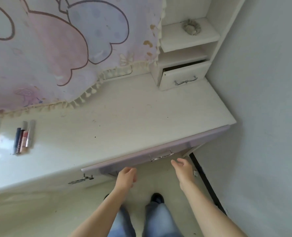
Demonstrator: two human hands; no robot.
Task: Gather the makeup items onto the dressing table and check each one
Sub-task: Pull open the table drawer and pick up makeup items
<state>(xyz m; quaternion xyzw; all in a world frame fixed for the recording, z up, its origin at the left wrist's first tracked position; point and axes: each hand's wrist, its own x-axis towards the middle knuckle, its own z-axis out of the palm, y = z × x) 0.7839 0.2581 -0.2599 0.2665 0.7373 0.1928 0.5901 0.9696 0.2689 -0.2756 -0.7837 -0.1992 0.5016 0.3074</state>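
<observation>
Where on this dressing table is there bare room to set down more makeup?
The widest bare stretch of the dressing table runs from the makeup sticks on its left end to the small drawer unit at the back right. The back left is tighter, where the fringed cloth hangs down to the top.

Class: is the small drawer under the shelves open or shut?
Partly open: the small drawer juts forward, a dark gap behind its front.

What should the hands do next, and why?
Probably the right hand should grip the drawer handle just ahead of it and pull: it and the left hand hold nothing, and only a few makeup tubes lie on the dressing table.
</observation>
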